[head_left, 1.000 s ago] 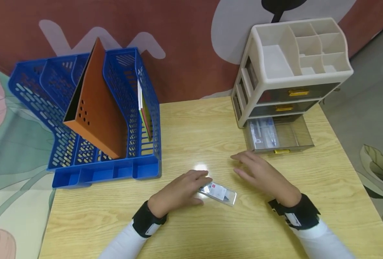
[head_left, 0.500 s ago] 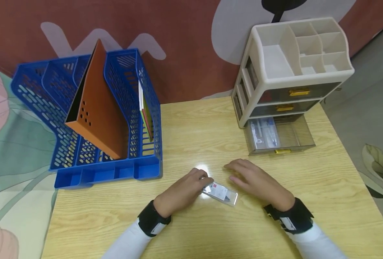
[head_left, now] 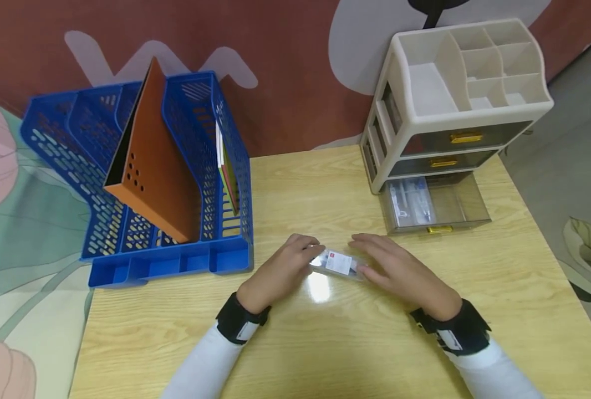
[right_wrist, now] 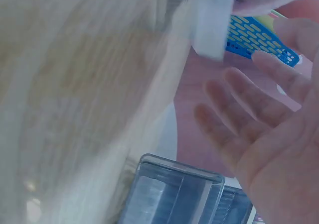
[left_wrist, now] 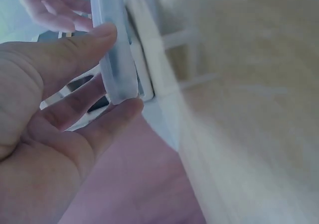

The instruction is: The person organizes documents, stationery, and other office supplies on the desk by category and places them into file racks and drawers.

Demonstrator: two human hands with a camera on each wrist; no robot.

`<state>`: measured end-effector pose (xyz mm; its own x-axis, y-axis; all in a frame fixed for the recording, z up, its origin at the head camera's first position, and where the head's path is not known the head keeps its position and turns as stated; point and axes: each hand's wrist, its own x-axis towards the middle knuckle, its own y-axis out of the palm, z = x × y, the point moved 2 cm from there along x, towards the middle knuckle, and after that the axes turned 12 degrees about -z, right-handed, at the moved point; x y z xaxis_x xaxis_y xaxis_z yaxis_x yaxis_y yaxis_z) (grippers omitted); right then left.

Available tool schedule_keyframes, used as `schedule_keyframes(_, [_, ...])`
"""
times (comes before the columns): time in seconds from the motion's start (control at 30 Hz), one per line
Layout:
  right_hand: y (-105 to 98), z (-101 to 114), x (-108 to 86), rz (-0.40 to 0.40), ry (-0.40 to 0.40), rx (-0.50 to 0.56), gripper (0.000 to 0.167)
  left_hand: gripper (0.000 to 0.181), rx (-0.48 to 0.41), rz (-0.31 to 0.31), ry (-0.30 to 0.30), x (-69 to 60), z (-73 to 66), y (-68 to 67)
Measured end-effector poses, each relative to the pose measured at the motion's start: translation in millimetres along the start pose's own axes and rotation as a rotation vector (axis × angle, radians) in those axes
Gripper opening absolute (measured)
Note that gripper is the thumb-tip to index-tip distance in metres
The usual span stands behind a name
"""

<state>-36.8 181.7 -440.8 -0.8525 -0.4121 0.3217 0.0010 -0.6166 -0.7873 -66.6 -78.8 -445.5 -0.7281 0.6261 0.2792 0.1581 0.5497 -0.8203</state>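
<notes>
A clear plastic case (head_left: 337, 262) with a white label and something dark inside lies between the two hands. My left hand (head_left: 278, 271) pinches its left end; in the left wrist view the thumb is on one face of the case (left_wrist: 115, 59) and fingertips are at the other side. Close to the case's right end is my right hand (head_left: 400, 271), palm turned inward. The right wrist view shows this hand's fingers (right_wrist: 239, 104) spread and slightly bent, with a gap to the case (right_wrist: 212, 25) and nothing held.
At the right stands a white drawer organizer (head_left: 410, 124); its bottom drawer (head_left: 467, 221) is pulled out with clear packages (head_left: 410, 202) inside. On the left, a blue file rack (head_left: 171, 266) holds an orange file folder (head_left: 161, 177) and thin booklets (head_left: 225, 172). A wall hanging rises behind the table.
The left hand has taken a pinch on the case and moved it away from me, turning its label flatter to view. My right hand has come nearer to the case's right end.
</notes>
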Motion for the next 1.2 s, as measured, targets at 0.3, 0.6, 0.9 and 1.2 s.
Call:
schedule_keyframes(0.3, [-3.3, 2.3, 19.6, -0.070, -0.180, -0.048, 0.061, 0.041, -0.020, -0.089, -0.075, 20.5, 4.9, -17.4])
schedule_keyframes(0.6, [-6.0, 2.5, 36.7, -0.083, -0.297, -0.087, 0.052, 0.041, -0.034, -0.106, -0.109, 34.2, 4.7, -23.5])
schedule_keyframes(0.9, [-11.5, 1.6, 38.3, -0.149, -0.299, -0.127, 0.035, 0.049, -0.003, -0.135, -0.122, 40.1, 4.7, -26.3])
schedule_keyframes(1.2, [-34.6, 0.3, 30.2, -0.223, -0.244, -0.179, 0.040, 0.062, 0.081, -0.173, -0.210, 31.6, 14.4, -36.1])
